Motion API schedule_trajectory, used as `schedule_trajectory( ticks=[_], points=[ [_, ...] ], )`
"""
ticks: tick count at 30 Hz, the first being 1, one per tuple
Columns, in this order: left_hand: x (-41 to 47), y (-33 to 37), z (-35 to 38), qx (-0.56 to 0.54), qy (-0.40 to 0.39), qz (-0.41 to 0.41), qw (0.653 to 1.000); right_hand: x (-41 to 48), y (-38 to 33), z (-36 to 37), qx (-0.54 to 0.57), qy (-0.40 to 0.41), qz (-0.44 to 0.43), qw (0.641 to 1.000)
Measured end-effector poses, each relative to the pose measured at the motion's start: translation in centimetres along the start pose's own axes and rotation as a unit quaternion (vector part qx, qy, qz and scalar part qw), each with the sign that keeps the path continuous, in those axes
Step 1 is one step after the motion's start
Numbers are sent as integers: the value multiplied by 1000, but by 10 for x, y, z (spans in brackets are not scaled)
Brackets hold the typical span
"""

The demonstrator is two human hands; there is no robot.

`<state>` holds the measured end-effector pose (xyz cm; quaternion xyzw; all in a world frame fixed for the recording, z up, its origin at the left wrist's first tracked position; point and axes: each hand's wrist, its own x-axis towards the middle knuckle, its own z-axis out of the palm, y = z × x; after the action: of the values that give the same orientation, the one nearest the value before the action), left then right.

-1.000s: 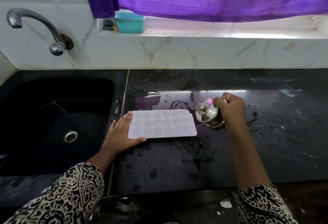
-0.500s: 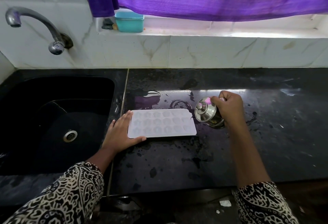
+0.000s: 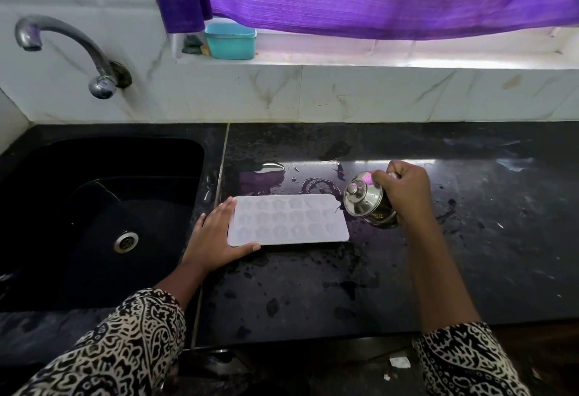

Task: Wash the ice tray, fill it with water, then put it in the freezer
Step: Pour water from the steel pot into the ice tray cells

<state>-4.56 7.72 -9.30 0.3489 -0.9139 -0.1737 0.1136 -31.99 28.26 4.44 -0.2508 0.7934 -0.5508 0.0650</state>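
While the left hand (image 3: 216,239) lies with straight fingers against the left end of the ice tray (image 3: 288,220) on the wet black counter (image 3: 313,286), the right hand (image 3: 402,195) grips a steel vessel (image 3: 363,199) tilted beside its right end. Behind, a tap (image 3: 62,41) overhangs the sink (image 3: 156,160).

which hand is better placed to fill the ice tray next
Right, most likely. The right hand grips the steel vessel, tilted at the right end of the ice tray. The left hand lies flat against the tray's left end and holds nothing to pour from.
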Motion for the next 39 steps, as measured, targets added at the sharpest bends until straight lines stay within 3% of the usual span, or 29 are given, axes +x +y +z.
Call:
schedule_trajectory(
  ticks=[39],
  points=[
    [-2,4,-4,-9,-3,0,1000,-2,-8,-4,-21,0,-9,1000]
  ],
)
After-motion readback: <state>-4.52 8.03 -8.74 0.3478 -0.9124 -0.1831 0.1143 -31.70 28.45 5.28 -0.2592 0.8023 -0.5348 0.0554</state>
